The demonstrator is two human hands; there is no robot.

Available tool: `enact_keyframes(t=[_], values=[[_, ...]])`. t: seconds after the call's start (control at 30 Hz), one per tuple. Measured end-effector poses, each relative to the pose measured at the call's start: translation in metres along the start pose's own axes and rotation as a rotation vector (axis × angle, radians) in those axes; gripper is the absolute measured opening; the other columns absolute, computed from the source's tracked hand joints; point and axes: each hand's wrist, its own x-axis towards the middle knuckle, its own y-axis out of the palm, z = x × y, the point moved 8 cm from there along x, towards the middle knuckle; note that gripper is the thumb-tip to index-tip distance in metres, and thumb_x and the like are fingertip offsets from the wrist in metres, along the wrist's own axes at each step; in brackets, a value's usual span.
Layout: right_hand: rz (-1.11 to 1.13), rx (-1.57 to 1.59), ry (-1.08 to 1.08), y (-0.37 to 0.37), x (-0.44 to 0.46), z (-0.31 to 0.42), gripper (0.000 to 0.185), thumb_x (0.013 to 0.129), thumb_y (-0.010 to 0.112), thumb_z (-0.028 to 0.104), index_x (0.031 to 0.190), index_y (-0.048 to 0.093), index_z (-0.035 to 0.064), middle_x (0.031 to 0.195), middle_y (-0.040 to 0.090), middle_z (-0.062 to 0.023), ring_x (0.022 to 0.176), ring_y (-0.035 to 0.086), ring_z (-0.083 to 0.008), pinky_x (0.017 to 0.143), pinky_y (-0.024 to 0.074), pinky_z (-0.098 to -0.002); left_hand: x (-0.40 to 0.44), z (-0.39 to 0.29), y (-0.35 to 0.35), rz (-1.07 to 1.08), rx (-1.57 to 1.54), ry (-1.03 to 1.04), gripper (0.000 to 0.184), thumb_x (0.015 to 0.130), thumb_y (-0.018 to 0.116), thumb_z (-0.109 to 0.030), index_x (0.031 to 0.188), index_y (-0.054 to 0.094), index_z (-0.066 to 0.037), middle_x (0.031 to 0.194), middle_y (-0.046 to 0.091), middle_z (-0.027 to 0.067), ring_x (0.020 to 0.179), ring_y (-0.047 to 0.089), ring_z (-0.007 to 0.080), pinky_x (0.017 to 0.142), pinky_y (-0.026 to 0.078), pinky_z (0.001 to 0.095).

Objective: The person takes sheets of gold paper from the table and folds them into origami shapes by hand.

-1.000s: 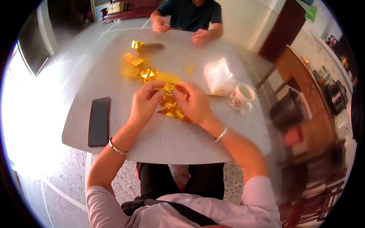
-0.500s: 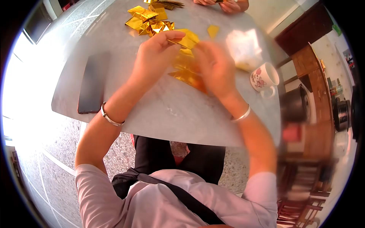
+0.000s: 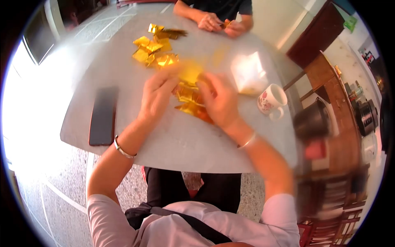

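Observation:
A sheet of gold paper (image 3: 191, 73), smeared by motion, stretches between my two hands above the table. My left hand (image 3: 156, 92) pinches its left side, though the fingertips are blurred. On the other side, my right hand (image 3: 219, 99) has its thumb and fingers closed on the sheet's right edge. Just below, more gold foil sheets (image 3: 193, 110) lie on the table near my right palm, partly hidden by it. Beyond my left fingers sits a loose heap of folded gold paper pieces (image 3: 145, 49).
On the grey table (image 3: 164, 154), a dark phone (image 3: 103, 119) lies left and a printed mug (image 3: 270, 99) stands right. A shiny clear-wrapped pack (image 3: 247, 72) is behind the mug. Across the table, another person's hands (image 3: 222, 25) hold a small piece.
My view has tilted up, showing more of the person opposite. Both hands still hold the gold sheet, with my right hand slightly closer to my left.

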Motion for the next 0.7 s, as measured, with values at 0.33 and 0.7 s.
enact_keyframes(t=[0.33, 0.7], values=[[-0.086, 0.022, -0.154, -0.006, -0.001, 0.011, 0.020, 0.085, 0.054, 0.001, 0.106, 0.056, -0.0003, 0.079, 0.052, -0.0139, 0.065, 0.053, -0.0292, 0.057, 0.0426, -0.0359, 0.002, 0.002, -0.010, -0.156, 0.542, 0.116, 0.022, 0.086, 0.055, -0.009, 0.105, 0.062, -0.001, 0.075, 0.064, 0.0056, 0.067, 0.059, 0.0116, 0.065, 0.047, 0.0264], [-0.044, -0.133, -0.099, -0.002, 0.001, 0.005, 0.035, 0.080, 0.066, 0.014, 0.109, 0.053, -0.0006, 0.083, 0.059, -0.0134, 0.069, 0.060, -0.0272, 0.058, 0.0479, -0.0349, -0.014, -0.026, 0.010, -0.136, 0.864, 0.510, 0.011, 0.084, 0.050, -0.014, 0.078, 0.049, -0.004, 0.074, 0.057, 0.0134, 0.069, 0.054, 0.0359, 0.063, 0.045, 0.0457]])
